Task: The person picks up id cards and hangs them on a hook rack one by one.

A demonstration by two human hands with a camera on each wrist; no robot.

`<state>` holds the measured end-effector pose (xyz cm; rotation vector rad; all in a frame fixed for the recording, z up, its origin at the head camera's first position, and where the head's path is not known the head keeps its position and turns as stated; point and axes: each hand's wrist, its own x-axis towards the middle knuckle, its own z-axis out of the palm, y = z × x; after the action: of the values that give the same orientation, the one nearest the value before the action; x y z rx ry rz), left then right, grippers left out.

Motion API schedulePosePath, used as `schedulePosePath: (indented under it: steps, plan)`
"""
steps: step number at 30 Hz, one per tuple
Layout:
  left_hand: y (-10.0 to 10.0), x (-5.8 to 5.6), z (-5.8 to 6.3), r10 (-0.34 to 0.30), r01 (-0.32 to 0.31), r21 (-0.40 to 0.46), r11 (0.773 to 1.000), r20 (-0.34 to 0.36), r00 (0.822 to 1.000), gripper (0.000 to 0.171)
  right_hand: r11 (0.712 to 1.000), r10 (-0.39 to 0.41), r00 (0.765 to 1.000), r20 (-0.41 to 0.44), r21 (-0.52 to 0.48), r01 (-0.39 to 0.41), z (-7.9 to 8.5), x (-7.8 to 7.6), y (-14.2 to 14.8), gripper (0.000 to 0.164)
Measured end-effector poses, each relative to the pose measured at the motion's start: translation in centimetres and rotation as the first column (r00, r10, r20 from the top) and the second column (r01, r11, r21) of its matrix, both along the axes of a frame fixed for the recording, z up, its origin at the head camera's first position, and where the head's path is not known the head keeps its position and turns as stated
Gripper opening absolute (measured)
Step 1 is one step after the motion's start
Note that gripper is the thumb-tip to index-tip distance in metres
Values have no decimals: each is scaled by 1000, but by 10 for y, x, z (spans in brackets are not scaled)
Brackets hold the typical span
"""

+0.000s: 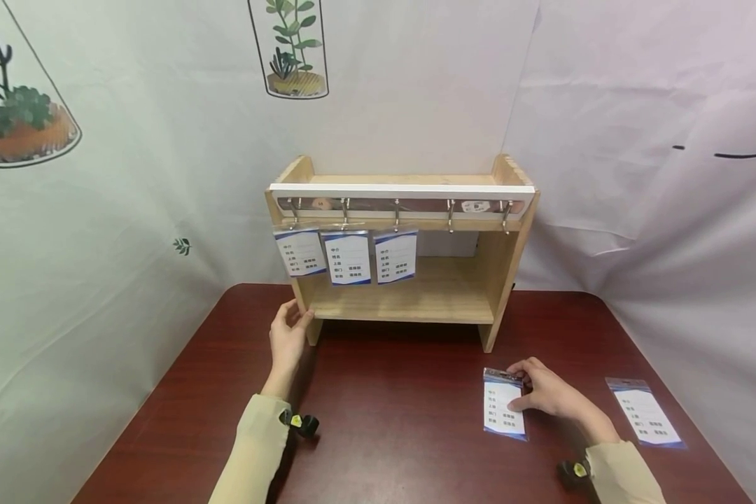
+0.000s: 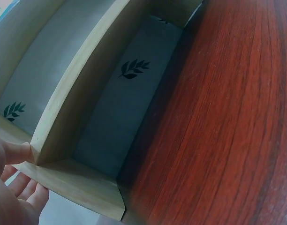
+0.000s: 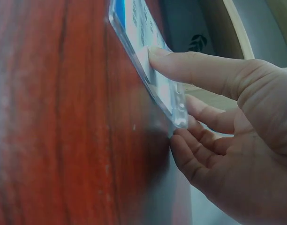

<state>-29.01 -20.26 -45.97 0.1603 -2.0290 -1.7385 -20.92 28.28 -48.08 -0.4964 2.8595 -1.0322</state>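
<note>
My left hand [image 1: 288,337] grips the lower left side of a small wooden shelf [image 1: 403,311]. In the left wrist view its thumb [image 2: 17,152] lies on the inner side and the fingers [image 2: 33,190] curl behind the side panel. My right hand [image 1: 549,389] pinches a badge holder [image 1: 502,406] with a white card, thumb on its face. The right wrist view shows that badge holder [image 3: 157,79] tilted, one edge raised off the tabletop. Three similar badge holders [image 1: 348,259] hang from the left hooks of the shelf's hook rail [image 1: 365,203].
Another badge holder [image 1: 647,413] lies flat on the dark red table [image 1: 390,420] at the right. Bare hooks [image 1: 451,215] are on the rail's right half. A whitish cloth backdrop [image 1: 416,91] with printed plants stands behind and along both sides.
</note>
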Motion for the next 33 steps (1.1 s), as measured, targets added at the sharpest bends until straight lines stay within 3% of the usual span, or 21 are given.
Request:
schedulePosePath:
  steps: [9,19,27,33]
  plan:
    - [0,0,-4,-1,1,-9,1000,17,1000,42,997,-62,997,-50,-58,60,-6,3,1,60]
    - [1,-2,-5,8,-8,-15,1000,-11,1000,39,969,-113,993,-35,-225,102,-2,4,0,60]
    - [1,-4,-5,17,-17,-6,1000,-8,1000,39,946,-165,984,-71,-295,138,2,1,-3,47]
    - [-1,-2,-3,-2,2,5,1000,5,1000,40,934,-244,963,-116,-296,201,9,2,-8,28]
